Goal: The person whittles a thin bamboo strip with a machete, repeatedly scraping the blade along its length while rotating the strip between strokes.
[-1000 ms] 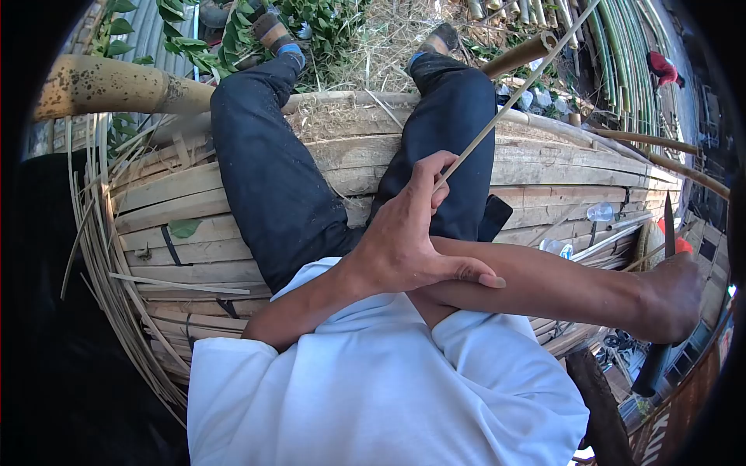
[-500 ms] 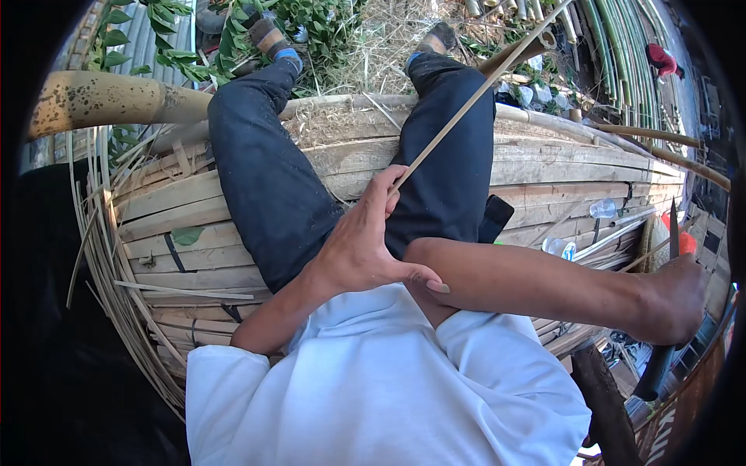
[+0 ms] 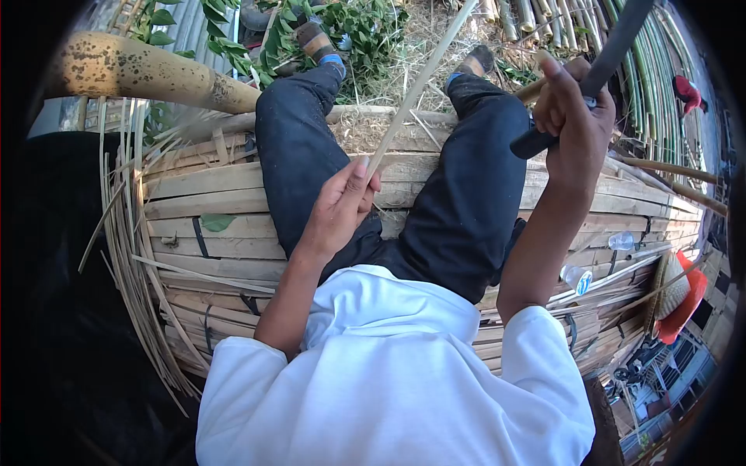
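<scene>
A long, thin bamboo strip point(image 3: 420, 81) slants up and away from my lap toward the top edge of the view. My left hand point(image 3: 342, 206) is closed on its near end, thumb on top, between my knees. Raised over my right knee, my right hand point(image 3: 575, 116) grips a knife point(image 3: 622, 46). The knife's dark handle sticks out below the fist toward my leg, and its dark, blurred blade points up to the right. Strip and knife are apart.
I sit on a platform of split bamboo slats point(image 3: 206, 189). Loose thin strips point(image 3: 124, 256) hang at the left by a thick bamboo pole point(image 3: 148, 70). Plastic cups point(image 3: 576, 279) and a straw hat point(image 3: 666, 291) lie right. A person in red point(image 3: 687, 93) is far off.
My right hand has swung from low at the far right up and forward with the knife. My left hand has turned and drawn in slightly, still holding the bamboo strip.
</scene>
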Demonstrator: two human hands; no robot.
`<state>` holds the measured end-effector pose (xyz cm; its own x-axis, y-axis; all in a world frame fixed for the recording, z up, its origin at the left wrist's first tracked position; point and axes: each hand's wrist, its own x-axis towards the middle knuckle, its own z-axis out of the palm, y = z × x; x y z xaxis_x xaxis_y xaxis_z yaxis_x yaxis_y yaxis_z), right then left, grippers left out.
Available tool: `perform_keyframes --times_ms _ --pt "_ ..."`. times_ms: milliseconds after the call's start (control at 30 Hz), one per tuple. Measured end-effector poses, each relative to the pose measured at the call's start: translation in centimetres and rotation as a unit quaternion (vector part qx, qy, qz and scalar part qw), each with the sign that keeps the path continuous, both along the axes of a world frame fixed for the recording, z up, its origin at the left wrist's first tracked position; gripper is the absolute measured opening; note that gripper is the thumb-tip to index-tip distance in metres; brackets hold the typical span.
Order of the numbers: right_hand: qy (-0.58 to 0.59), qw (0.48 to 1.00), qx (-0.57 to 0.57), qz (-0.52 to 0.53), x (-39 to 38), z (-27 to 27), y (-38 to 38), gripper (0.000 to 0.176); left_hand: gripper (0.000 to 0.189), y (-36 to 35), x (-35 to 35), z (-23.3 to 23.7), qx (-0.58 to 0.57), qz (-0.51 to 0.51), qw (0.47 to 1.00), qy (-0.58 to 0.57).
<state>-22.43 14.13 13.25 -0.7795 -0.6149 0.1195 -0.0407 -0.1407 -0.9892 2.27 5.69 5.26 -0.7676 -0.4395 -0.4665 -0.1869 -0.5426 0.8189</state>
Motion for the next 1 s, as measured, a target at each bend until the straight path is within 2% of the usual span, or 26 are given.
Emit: perform_keyframes --times_ms 33,100,133,200,367,500,533,633,667,700,767,833,900,933,1000 --pt "0.077 0.992 0.102 -0.015 -0.4 -0.9 -0.5 0.021 0.035 0.0 0.4 0.1 -0.008 0.003 1.000 0.000" --pt "0.175 0.972 0.157 -0.027 -1.1 -1.8 -1.7 0.022 0.034 -0.2 0.7 -0.5 -0.032 -0.014 0.999 -0.008" --pt "0.179 0.972 0.147 -0.027 -1.7 -2.1 -2.2 0.022 0.034 -0.1 1.0 -0.5 -0.037 -0.010 0.999 -0.006" --pt "0.204 0.954 0.217 -0.028 -2.7 -2.6 -2.7 0.021 0.034 0.0 1.6 -0.7 -0.057 -0.016 0.998 -0.015" --pt "0.236 0.930 0.274 -0.069 -2.3 -4.7 -3.4 0.024 0.034 0.8 2.5 -0.4 -0.105 -0.033 0.994 -0.016" --pt "0.285 0.904 0.303 0.101 0.1 -7.8 -3.0 0.022 0.034 0.7 3.0 -1.1 -0.111 -0.028 0.993 -0.039" --pt "0.300 0.896 0.316 0.083 -0.3 -7.6 -3.1 0.021 0.034 0.6 3.1 -1.3 -0.113 -0.029 0.992 -0.044" --pt "0.121 0.949 0.291 -0.016 -2.0 -7.8 -3.7 0.022 0.034 0.9 3.4 -1.2 -0.110 -0.040 0.992 -0.039" --pt "0.156 0.939 0.306 -0.009 -1.6 -8.1 -3.6 0.023 0.034 0.8 3.1 -1.0 -0.113 -0.039 0.992 -0.037" --pt "0.216 0.917 0.334 0.038 -0.6 -8.2 -3.7 0.021 0.037 0.8 2.9 -0.6 -0.093 -0.019 0.994 -0.059" --pt "0.259 0.879 0.363 0.169 1.3 -8.1 -3.6 0.021 0.039 0.7 2.7 -0.6 -0.076 0.001 0.994 -0.077" --pt "0.288 0.869 0.378 0.139 0.2 -8.2 -4.1 0.020 0.039 0.6 2.9 -2.2 -0.112 0.013 0.991 -0.071" --pt "0.122 0.926 0.352 0.063 -1.3 -9.4 -5.4 0.019 0.034 1.0 2.9 -3.1 -0.131 -0.002 0.990 -0.046" --pt "0.121 0.931 0.342 0.045 -0.7 -9.4 -5.8 0.019 0.034 1.3 2.3 -2.5 -0.116 0.009 0.992 -0.058" --pt "0.221 0.893 0.367 0.138 1.9 -9.6 -5.9 0.020 0.034 1.0 1.9 -1.8 -0.096 0.037 0.990 -0.098"
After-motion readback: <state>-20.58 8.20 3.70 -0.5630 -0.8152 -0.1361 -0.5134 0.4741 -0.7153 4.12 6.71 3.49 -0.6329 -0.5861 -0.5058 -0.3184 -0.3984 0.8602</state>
